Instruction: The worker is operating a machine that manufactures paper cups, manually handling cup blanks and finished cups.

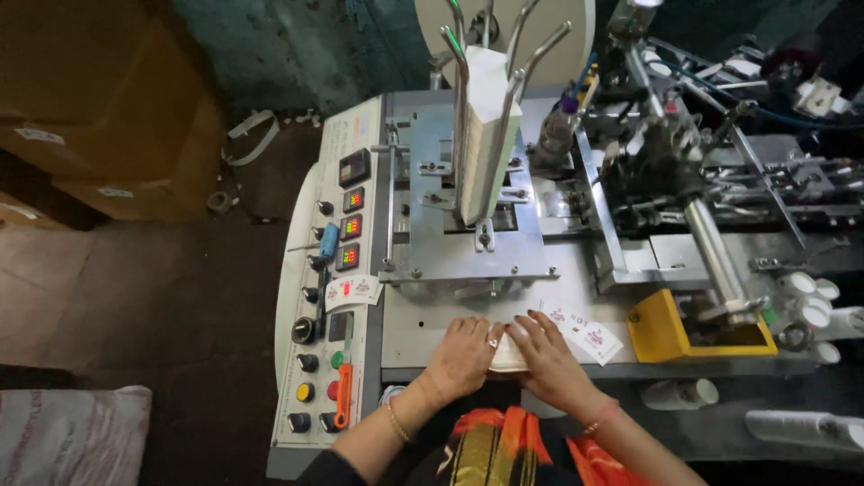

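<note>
At the machine's near edge, both hands press on a small stack of white paper blanks [507,354] lying on the grey tabletop [423,337]. Left hand [462,353] and right hand [546,353] have fingers curled around the stack's ends. Printed blanks [585,335] lie just right of them. Upright in the feeder stands a taller stack [486,135]. Left of the hands sits the control panel [328,360].

White paper stack [507,354], flat, machine's front edge

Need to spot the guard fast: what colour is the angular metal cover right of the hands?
Yellow: the angular metal cover, clearest in the head view.
</note>
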